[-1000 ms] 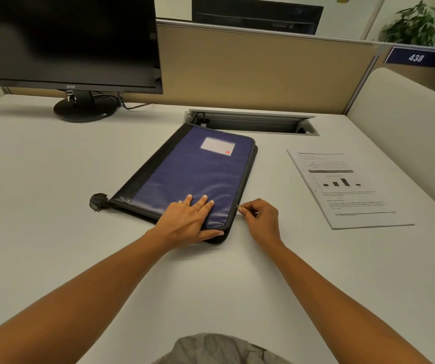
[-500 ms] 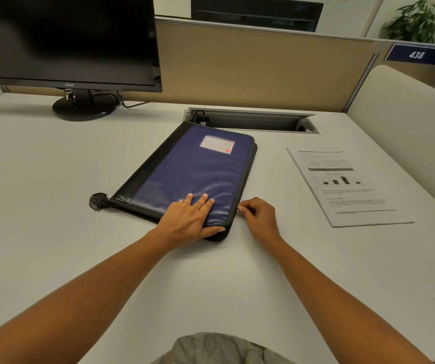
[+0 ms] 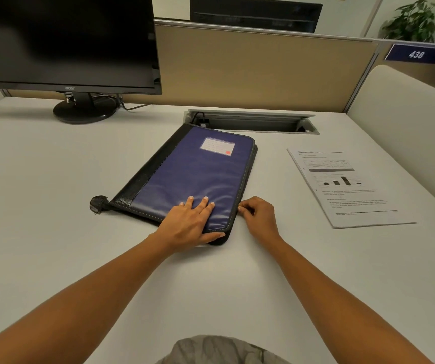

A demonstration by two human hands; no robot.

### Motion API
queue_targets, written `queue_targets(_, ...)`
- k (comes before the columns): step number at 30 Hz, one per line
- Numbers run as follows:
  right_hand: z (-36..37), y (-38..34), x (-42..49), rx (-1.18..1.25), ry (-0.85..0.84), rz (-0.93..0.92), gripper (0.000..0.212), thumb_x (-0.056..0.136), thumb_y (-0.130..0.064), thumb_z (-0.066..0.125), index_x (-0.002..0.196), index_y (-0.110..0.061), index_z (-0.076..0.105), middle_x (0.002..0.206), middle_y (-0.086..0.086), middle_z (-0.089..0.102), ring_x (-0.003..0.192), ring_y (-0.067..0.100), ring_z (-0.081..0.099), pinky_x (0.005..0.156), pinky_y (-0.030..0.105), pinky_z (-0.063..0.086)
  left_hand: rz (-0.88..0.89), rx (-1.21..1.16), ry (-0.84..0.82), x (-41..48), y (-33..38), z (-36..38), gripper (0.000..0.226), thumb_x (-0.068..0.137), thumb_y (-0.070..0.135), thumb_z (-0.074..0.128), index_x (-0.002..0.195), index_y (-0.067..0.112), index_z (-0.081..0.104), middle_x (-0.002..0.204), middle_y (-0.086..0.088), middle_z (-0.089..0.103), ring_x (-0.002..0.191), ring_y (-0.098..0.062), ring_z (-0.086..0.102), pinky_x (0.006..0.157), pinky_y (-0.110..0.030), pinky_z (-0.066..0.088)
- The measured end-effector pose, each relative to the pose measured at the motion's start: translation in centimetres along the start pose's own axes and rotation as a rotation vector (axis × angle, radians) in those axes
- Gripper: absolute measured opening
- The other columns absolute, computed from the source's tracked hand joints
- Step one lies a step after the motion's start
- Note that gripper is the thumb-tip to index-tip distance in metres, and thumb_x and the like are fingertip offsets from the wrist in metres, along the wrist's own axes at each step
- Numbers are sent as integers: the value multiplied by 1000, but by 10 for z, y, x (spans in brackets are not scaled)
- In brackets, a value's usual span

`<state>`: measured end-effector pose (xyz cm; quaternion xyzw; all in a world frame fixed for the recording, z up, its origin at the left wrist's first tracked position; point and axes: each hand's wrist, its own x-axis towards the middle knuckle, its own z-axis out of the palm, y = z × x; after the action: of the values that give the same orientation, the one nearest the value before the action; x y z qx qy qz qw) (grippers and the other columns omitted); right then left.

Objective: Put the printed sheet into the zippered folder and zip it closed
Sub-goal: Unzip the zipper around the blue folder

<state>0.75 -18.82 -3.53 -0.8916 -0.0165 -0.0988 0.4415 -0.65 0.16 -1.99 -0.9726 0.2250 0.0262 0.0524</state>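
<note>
1. Head view: the zippered folder (image 3: 192, 174), navy with a black spine and a white label, lies closed at mid-desk (image 3: 53, 193); the printed sheet (image 3: 347, 187) lies apart to its right.
2. The left hand (image 3: 187, 224) presses flat on its near corner; the right hand (image 3: 258, 214) pinches its right edge, apparently the zip pull.
3. Open desk lies left and near.
4. Both hands are unmoved since the earlier frame.

A white desk (image 3: 40, 206) fills the cubicle. Dark monitor (image 3: 61, 40) at eleven o'clock, tan partition (image 3: 263, 69) at twelve above a cable trough (image 3: 253, 122), potted plant (image 3: 416, 19) at one, cream side panel (image 3: 408, 127) at three.
</note>
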Motion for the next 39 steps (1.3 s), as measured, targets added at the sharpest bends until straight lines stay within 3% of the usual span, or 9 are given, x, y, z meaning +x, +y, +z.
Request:
queue_targets(4,-3,2,-2,-4,-43,-44,13,85,-7,59,93,-1,68,93,17,68,79,15,55,68,8,39,9,25,-23,3,0,-2,82,84,70,20,146,17,14,155,-7,19,138,-37,25,102,-46,39)
queue_targets(9,-5,3,-2,7,-62,-64,13,85,-6,59,93,-1,68,93,16,68,79,15,55,67,3,38,-3,22,-34,3,3,-2,81,85,69,20,146,17,12,155,-7,17,138,-37,23,103,-47,36)
queue_targets(14,-7,3,-2,28,-91,-62,14,85,-5,59,94,0,68,95,18,68,82,17,57,76,21,44,-19,19,-46,3,3,-3,81,85,69,20,147,17,11,156,-6,15,139,-37,21,104,-46,35)
queue_targets(26,-8,0,-4,82,-164,-52,13,85,-4,59,94,1,67,96,19,67,89,27,61,82,33,50,3,22,-68,-1,-4,-2,80,86,68,22,147,18,8,156,-5,12,141,-35,18,105,-46,34)
queue_targets(30,-5,-1,-6,84,-161,-58,11,84,-5,61,91,-1,68,93,18,67,85,25,61,79,29,48,1,-24,-33,-5,-9,-2,83,82,69,32,146,19,15,156,-4,17,140,-34,20,104,-47,35)
queue_targets(34,-1,-1,-9,56,-110,-41,7,80,-10,67,83,-4,68,83,15,68,69,17,55,65,20,45,-68,-91,24,-8,2,-3,85,77,72,38,141,17,27,153,-5,25,141,-32,18,107,-51,31)
queue_targets(39,1,-3,-9,-229,-147,-119,21,88,-20,54,72,-7,56,72,9,57,64,17,47,60,28,37,-162,-124,15,-2,23,-4,77,83,68,34,134,10,33,152,-13,25,140,-38,18,109,-56,22)
